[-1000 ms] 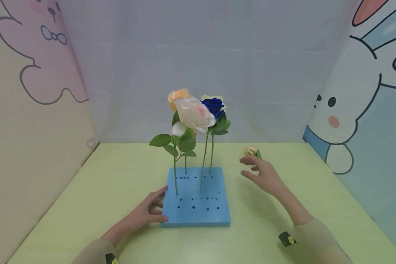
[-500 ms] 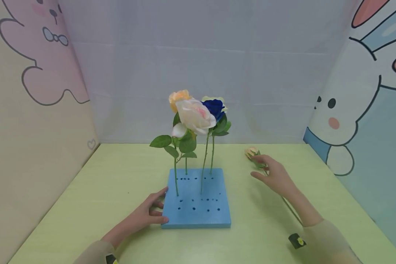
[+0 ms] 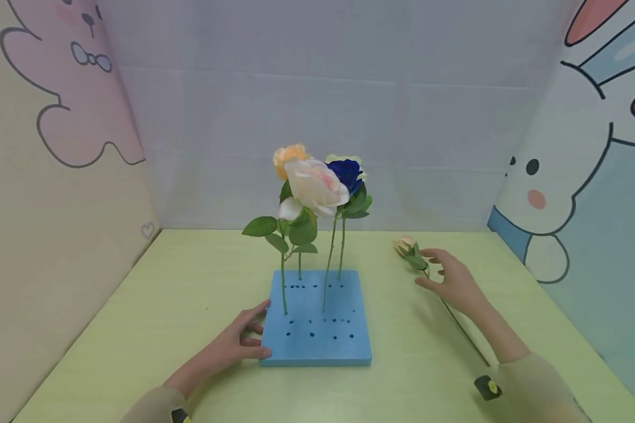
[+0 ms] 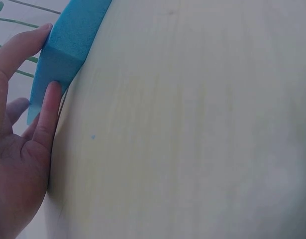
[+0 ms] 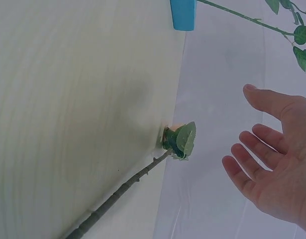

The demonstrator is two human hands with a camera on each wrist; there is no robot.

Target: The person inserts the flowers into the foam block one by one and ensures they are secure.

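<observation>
A blue foam board (image 3: 317, 351) with rows of small holes lies on the table, in the middle of the head view. Along its left edge rests my left hand (image 3: 238, 338), fingers spread; the left wrist view has fingertips touching the board's side (image 4: 70, 50). Standing in the board are a white-pink rose (image 3: 320, 188), a dark blue rose (image 3: 346, 174) and an orange flower (image 3: 287, 156), with a pale yellow bloom partly hidden behind the blue one. My right hand (image 3: 452, 282) hovers, fingers loosely bent and holding nothing, over a peach rose (image 3: 404, 245) lying on the table.
The pale yellow-green table (image 3: 164, 282) has walls on three sides. A bunny picture (image 3: 555, 176) covers the right wall, and a pink bear (image 3: 84, 106) is on the left. The lying rose's thorny stem (image 5: 128, 185) runs toward the right sleeve.
My right hand has moved right and slightly nearer, uncovering more of the peach rose and its stem. My left hand stays at the board's edge.
</observation>
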